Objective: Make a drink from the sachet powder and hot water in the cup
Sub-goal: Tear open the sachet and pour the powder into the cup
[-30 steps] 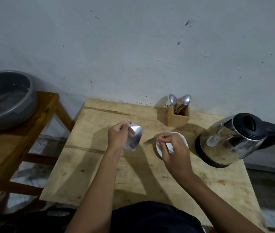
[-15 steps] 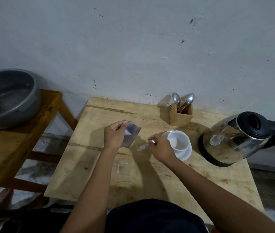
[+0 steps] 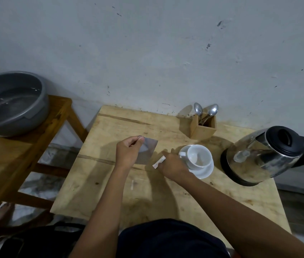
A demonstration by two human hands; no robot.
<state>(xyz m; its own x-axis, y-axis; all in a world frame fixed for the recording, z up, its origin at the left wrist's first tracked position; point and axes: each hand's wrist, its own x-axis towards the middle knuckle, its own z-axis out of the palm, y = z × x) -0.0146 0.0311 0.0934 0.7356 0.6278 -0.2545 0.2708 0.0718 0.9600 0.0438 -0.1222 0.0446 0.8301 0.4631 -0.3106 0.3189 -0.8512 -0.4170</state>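
Note:
My left hand [image 3: 128,152] pinches a silvery sachet [image 3: 147,150] by its top corner, held just above the wooden table [image 3: 147,198]. My right hand [image 3: 172,164] holds a small torn-off strip [image 3: 159,162] of the sachet, low over the table and just left of the cup. The white cup [image 3: 199,155] stands upright on a white saucer [image 3: 206,172] and looks empty. A steel electric kettle [image 3: 266,155] with a black lid and handle sits on its base to the right of the cup.
A wooden holder [image 3: 203,127] with two spoons [image 3: 206,111] stands at the back by the wall. A grey basin [image 3: 11,103] rests on a lower wooden stand [image 3: 26,151] to the left. A small white scrap [image 3: 132,185] lies on the table.
My right hand moved off the cup, down and left, carrying the torn strip away from the sachet. The cup is now uncovered. My left hand stayed about where it was, the sachet still in it.

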